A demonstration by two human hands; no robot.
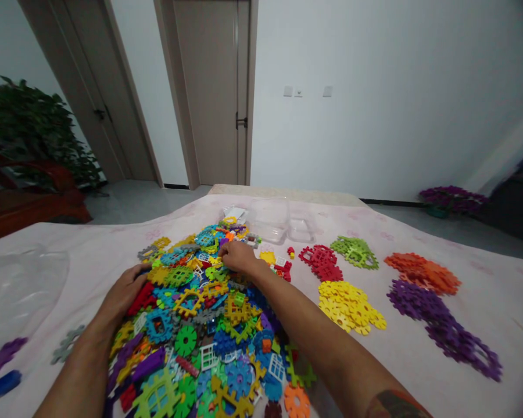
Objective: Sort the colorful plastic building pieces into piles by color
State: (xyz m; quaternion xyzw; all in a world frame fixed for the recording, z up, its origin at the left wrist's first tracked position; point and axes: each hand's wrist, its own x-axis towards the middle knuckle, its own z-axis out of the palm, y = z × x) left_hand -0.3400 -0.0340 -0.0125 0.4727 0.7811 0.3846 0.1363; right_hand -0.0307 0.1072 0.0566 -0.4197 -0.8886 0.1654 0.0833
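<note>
A large heap of mixed plastic building pieces [185, 339] lies in front of me: gear-shaped discs, square frames, window pieces and small bricks in many colours. My left hand [125, 288] rests against the heap's left side, its fingers stretched over the edge beside a red brick [143, 299]. At the far right side of the heap, my right hand [239, 256] has its fingers bent together down among the pieces. What they hold, if anything, is hidden. A purple piece [223, 242] shows right by those fingertips.
Sorted piles lie to the right: red [321, 262], green [355, 252], yellow [351, 306], orange [422, 271] and purple [440, 325]. Clear plastic trays [303, 229] stand behind the heap. A clear plastic bag [21, 284] and a few loose pieces lie left on the pink cloth.
</note>
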